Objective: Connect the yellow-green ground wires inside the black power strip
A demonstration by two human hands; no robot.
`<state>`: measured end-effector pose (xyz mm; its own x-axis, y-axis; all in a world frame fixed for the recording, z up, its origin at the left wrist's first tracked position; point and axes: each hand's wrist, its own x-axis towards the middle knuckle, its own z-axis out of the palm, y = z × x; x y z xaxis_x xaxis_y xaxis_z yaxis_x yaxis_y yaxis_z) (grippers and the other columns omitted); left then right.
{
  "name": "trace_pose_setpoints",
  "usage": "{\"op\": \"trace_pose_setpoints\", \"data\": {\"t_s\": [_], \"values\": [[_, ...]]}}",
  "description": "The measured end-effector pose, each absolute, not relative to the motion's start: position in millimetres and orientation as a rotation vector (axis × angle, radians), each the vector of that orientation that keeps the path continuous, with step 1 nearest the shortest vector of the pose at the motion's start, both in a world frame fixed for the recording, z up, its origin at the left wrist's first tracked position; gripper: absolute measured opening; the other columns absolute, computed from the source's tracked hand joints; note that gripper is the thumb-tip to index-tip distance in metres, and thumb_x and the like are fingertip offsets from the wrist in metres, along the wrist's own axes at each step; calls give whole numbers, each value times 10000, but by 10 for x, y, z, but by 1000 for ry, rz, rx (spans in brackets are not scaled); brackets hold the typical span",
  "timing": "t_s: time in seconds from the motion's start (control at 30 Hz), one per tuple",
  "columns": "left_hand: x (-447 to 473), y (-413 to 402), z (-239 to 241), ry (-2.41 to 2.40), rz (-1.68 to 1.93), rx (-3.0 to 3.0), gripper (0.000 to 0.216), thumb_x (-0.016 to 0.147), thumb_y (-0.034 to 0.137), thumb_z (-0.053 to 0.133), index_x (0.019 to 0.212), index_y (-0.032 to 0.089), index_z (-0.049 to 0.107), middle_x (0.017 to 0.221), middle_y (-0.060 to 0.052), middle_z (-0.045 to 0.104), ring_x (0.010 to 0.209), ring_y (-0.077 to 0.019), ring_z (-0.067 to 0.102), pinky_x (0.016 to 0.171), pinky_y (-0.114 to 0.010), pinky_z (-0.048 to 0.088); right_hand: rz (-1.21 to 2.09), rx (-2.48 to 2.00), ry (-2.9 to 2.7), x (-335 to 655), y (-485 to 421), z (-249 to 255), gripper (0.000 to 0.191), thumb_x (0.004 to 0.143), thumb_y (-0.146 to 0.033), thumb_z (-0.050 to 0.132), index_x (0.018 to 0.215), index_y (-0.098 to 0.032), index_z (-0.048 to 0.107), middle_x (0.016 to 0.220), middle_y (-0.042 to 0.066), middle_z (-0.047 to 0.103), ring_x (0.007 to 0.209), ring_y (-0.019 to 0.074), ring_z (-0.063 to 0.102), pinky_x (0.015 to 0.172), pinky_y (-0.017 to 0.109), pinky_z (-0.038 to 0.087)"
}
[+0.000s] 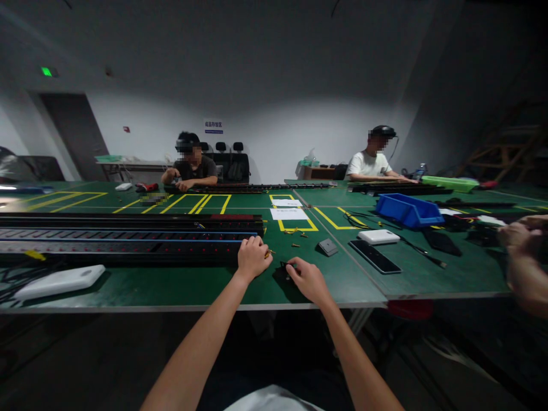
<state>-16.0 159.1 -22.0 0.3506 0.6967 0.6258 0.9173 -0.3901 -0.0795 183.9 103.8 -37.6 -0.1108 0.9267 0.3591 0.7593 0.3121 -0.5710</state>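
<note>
My left hand (253,257) is closed in a fist on the green table (180,288), right at the end of a long black rail unit (128,237); a small brass-coloured piece (269,253) sticks out beside its fingers. My right hand (308,279) rests just to the right, its fingers pinched on a small black part (283,269) lying on the table. A few loose brass screws (295,232) lie just beyond both hands.
A white flat device (60,281) lies front left. A grey pad (327,246), a white box (378,236), a black phone (374,256) and a blue bin (409,210) sit to the right. Another person's hands (524,240) reach in at far right. Two people sit opposite.
</note>
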Motion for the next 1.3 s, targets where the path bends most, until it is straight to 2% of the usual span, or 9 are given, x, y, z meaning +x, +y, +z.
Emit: {"op": "trace_pose_setpoints", "data": {"t_s": [1.1,1.3], "values": [[-160,1592,-222,-1426,-705,-2207,174,867,326,625,818,203,737,962,-93,613,957,-256,524,806,-414,367,318,-1494,-1911,1829,1014,-338,249,951,-386,507,959,-246,713,696,11,718,649,202,655,577,268,325],[-164,1587,-218,-1420,-704,-2202,180,869,335,625,812,203,735,953,-87,609,948,-253,521,805,-419,370,325,-1494,-1911,1823,1005,-328,252,953,-391,498,965,-251,708,686,5,716,606,196,635,561,271,310]]}}
